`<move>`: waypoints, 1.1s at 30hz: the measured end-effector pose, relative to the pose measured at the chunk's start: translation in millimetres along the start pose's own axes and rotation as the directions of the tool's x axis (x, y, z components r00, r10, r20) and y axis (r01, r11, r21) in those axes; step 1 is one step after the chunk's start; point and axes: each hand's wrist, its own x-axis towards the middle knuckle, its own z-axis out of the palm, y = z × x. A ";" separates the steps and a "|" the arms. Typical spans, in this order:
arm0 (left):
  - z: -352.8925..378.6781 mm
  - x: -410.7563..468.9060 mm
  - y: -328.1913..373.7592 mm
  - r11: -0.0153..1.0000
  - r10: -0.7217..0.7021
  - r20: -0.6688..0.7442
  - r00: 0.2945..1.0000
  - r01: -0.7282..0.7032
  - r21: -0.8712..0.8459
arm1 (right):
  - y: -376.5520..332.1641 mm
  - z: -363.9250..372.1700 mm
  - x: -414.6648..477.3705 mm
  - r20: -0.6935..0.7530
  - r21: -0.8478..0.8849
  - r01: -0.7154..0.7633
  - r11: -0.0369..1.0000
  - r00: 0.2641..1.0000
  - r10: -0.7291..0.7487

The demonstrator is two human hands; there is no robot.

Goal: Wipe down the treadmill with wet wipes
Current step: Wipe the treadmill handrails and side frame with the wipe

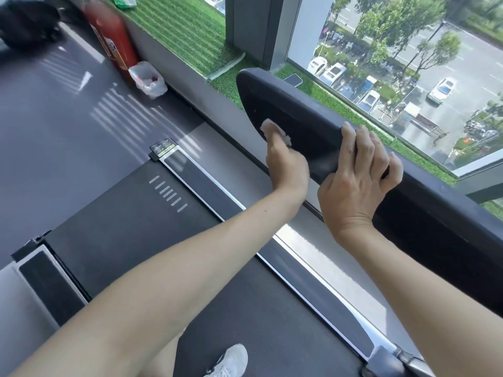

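A black treadmill handrail panel (pixel 304 115) runs from upper centre down to the right edge, above the dark running belt (pixel 141 229). My left hand (pixel 285 164) holds a crumpled white wet wipe (pixel 269 126) and presses it against the inner face of the panel near its rounded end. My right hand (pixel 356 180) grips the panel's top edge a little to the right, its fingers curled over the rim.
A red fire extinguisher (pixel 114 36) and a white plastic bag (pixel 148 78) stand on the floor by the wall at upper left. A phone (pixel 294 79) lies on the green turf windowsill (pixel 190 31). My white shoe (pixel 231 360) is on the belt.
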 end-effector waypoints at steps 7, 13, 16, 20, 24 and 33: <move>-1.8 16.4 9.8 0.998 -0.066 -0.046 0.997 0.067 0.009 | 0.3 0.8 -1.0 -0.006 -0.021 0.010 1.000 1.000 -0.010; -4.5 55.7 18.9 0.995 0.072 -0.124 0.990 -0.061 0.085 | 0.7 -2.1 0.1 0.012 0.006 0.016 1.000 1.000 -0.016; -8.0 46.4 13.2 0.982 0.175 -0.070 0.982 -0.169 0.086 | 0.1 -2.1 -0.3 0.018 0.005 0.009 1.000 1.000 -0.009; -9.7 5.7 -10.9 0.911 0.376 0.170 0.911 -0.396 0.110 | -0.9 -1.6 -1.0 0.024 0.005 -0.006 1.000 1.000 0.006; -3.6 53.9 22.6 0.962 0.274 -0.043 0.961 -0.273 0.026 | -1.5 -1.1 -0.3 0.029 -0.007 -0.002 1.000 1.000 0.002; -14.4 33.8 -4.7 0.842 0.497 0.208 0.842 -0.526 0.117 | -1.6 -2.1 -0.5 0.029 -0.033 -0.003 0.999 1.000 0.004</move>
